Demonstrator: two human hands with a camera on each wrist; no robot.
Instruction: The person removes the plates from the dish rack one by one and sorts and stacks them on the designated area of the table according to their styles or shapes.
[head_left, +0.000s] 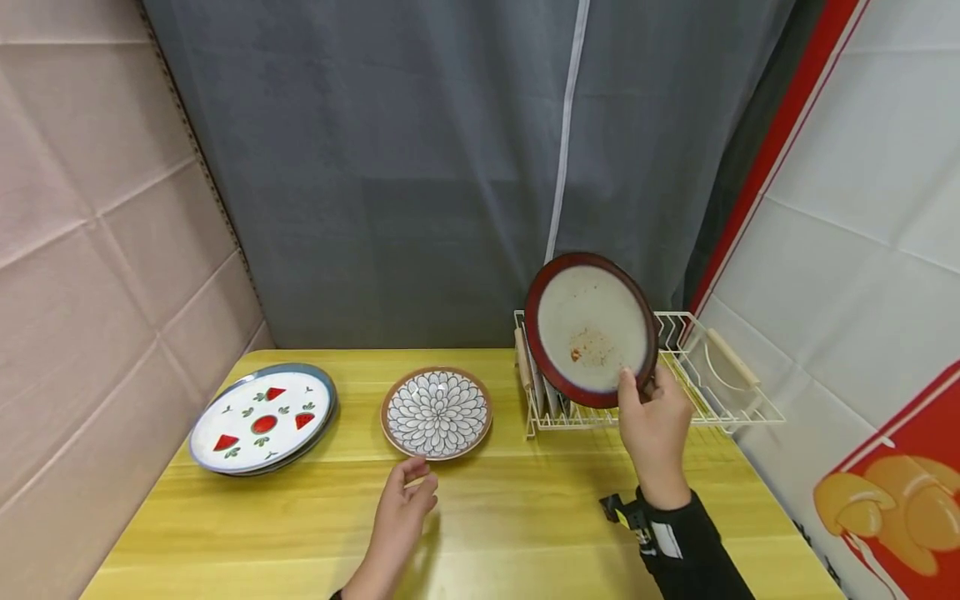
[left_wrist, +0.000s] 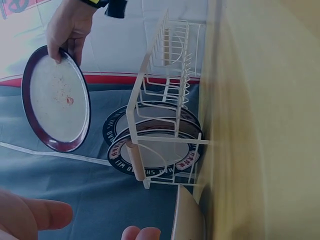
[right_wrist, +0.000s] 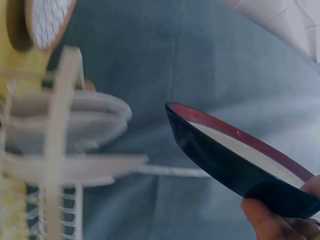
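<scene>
My right hand (head_left: 660,442) grips a plate (head_left: 592,325) by its lower edge, thumb on the face and fingers behind. The plate has a dark red rim and an off-white centre with reddish-brown specks; its dark underside shows in the right wrist view. It is held up, tilted, in front of the dish rack (head_left: 712,414), apart from it in the left wrist view. My left hand (head_left: 397,521), fingers loosely bent and holding nothing, is just in front of a dish with a black-and-white petal pattern and brown rim (head_left: 437,412) on the table.
Several plates with dark lettered rims (left_wrist: 120,159) stand in the near end of the white wire rack. At the left lies a stack of oval plates (head_left: 285,425), the top one with watermelon pictures. A grey curtain (head_left: 420,167) hangs behind the wooden table (head_left: 510,517).
</scene>
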